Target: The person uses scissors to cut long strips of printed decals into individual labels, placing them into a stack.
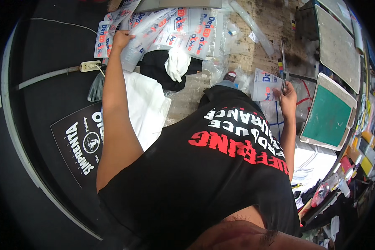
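At the upper left, my left hand is closed on the edge of a translucent plastic sheet printed in blue and red. The sheet curls up over more printed sheets. My right hand grips a long, thin dark tool, seen nearly edge-on, so its exact kind is unclear. Beside that tool, close to the right fingers, is a smaller printed translucent piece. Whether the fingers also hold this piece I cannot tell. A crumpled white cloth lies on black fabric between my arms.
White sheeting lies under my left arm, near a power outlet with a cord and a black printed sign. To the right stand a green-meshed frame and a pale board. Bottles and clutter crowd the far right.
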Demonstrator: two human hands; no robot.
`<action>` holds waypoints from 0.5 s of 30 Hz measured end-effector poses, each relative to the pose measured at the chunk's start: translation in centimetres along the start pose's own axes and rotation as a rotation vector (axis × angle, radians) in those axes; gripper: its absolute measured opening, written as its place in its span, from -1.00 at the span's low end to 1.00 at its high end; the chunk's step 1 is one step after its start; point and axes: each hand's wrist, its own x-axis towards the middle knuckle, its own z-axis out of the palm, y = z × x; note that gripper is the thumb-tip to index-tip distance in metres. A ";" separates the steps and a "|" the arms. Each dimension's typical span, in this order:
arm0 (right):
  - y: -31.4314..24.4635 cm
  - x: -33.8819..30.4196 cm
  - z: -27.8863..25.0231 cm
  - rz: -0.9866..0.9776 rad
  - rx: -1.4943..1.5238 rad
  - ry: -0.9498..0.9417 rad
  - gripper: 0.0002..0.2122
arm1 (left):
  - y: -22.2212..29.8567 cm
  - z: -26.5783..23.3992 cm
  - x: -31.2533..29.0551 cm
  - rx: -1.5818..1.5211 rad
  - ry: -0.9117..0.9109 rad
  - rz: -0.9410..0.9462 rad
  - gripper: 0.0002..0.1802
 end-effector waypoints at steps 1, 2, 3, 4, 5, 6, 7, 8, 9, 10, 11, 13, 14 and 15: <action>0.0 0.0 0.2 -0.005 0.016 -0.007 -0.72 | -2.1 0.0 -0.2 -0.076 0.044 0.042 -0.60; 0.1 0.0 0.1 -0.003 0.015 -0.008 -0.72 | -2.4 0.3 -0.1 -0.157 0.078 0.097 -0.61; 0.3 -0.1 -0.1 0.010 0.012 0.002 -0.72 | -2.6 0.6 0.0 -0.157 0.077 0.095 -0.61; 0.4 -0.1 -0.3 0.023 0.004 0.015 -0.72 | -1.8 0.8 0.0 -0.112 0.167 0.114 -0.64; 0.5 -0.1 -0.5 0.024 0.002 0.017 -0.72 | -0.9 0.8 0.0 -0.065 0.257 0.133 -0.67; 0.5 -0.1 -0.6 0.021 0.002 0.015 -0.72 | 0.0 0.6 -0.1 -0.067 0.256 0.133 -0.67; 0.4 -0.1 -0.6 0.014 0.000 0.005 -0.73 | 0.8 0.0 -0.8 -0.067 0.245 0.093 -0.71; 0.5 0.0 -0.7 0.013 -0.001 0.004 -0.73 | 1.5 -0.5 -1.2 -0.068 0.232 0.058 -0.75; 0.7 0.2 -0.7 -0.001 -0.018 0.002 -0.73 | 1.9 -0.7 -1.5 -0.069 0.234 0.057 -0.75; 0.7 0.2 -0.6 -0.016 -0.035 -0.001 -0.74 | 2.1 -1.0 -1.7 -0.072 0.258 0.042 -0.76; 0.7 0.3 -0.6 -0.019 -0.034 -0.002 -0.74 | 2.4 -1.3 -1.9 -0.075 0.282 0.027 -0.78; 0.3 0.3 -0.5 -0.016 -0.021 -0.019 -0.74 | 2.9 -1.4 -2.2 -0.044 0.328 0.044 -0.77; 0.0 0.2 -0.3 -0.014 -0.024 -0.019 -0.74 | 2.9 -1.3 -2.2 -0.014 0.371 0.061 -0.77; -0.3 0.1 -0.1 0.005 -0.030 -0.020 -0.75 | 2.8 -1.2 -2.1 -0.017 0.369 0.059 -0.77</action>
